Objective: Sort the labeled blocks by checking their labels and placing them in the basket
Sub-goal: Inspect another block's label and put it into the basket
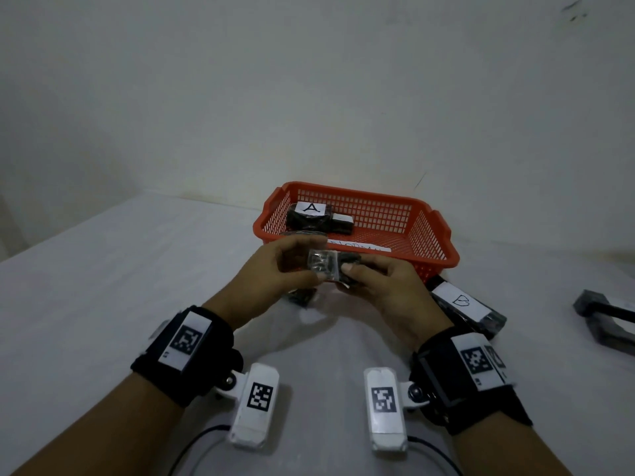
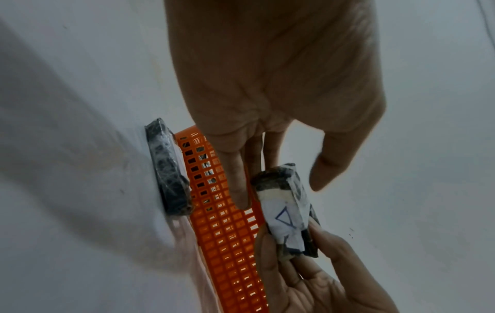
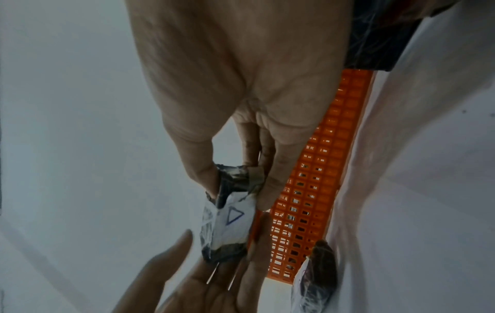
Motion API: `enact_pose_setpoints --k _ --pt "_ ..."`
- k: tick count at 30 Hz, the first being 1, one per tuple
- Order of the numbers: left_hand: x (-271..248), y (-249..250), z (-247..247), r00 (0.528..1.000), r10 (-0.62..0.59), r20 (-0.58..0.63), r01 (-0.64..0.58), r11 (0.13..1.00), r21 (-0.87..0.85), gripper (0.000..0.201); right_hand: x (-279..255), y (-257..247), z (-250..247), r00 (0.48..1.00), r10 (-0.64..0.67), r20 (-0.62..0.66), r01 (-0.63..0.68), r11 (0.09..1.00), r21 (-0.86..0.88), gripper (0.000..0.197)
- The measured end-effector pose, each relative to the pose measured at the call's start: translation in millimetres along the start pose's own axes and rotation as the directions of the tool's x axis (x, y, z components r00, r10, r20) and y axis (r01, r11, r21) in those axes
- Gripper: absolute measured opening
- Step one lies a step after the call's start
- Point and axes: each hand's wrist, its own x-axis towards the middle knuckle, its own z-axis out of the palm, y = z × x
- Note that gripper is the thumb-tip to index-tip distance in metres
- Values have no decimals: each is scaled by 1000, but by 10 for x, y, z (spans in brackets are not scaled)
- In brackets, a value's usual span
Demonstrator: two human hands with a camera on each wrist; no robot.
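One block [image 1: 330,266], dark and oblong, wrapped in crinkled clear film, held over the bench [image 1: 137,286] just before the basket [image 1: 378,207]. Right grip [image 1: 388,286] pinches one end between thumb and fingers. Left grip [image 1: 275,273] relaxed, straight fingers touching the other end, thumb apart. White paper label, blue hand-drawn triangle. Basket: orange-red plastic lattice, rectangular.

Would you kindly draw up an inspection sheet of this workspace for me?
Surface: white table.
Job's things: red basket holds block A and a second block; triangle block in hand; labelled block and wrapped block lie outside.
Clutter: grey object at right edge.
Hands: right hand pinches triangle block; left hand touches it, fingers straight.
Cables: black cable by the left wrist.
Surroundings: scuffed white wall.
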Motion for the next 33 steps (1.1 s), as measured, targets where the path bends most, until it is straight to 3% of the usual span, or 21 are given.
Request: enact_pose_setpoints --k 4,14,26,30,33 --pt "8 -21 31 995 -33 -96 33 999 -2 21 15 -2 -3 1000 -20 1 20 1000 -13 26" --pt "-6 11 9 996 -18 -89 22 999 36 26 33 25 7 999 -32 18 32 999 7 29" --pt "-2 4 -14 993 23 -113 -24 1000 -4 31 20 4 -11 996 -88 30 91 991 -99 31" --pt "-8 -4 -6 990 83 -117 -79 996 40 37 -10 -12 40 994 16 105 -18 1000 20 27" --pt "-9 -4 -21 989 101 -106 -96 994 52 40 -11 -29 42 995 74 67 -79 994 75 16"
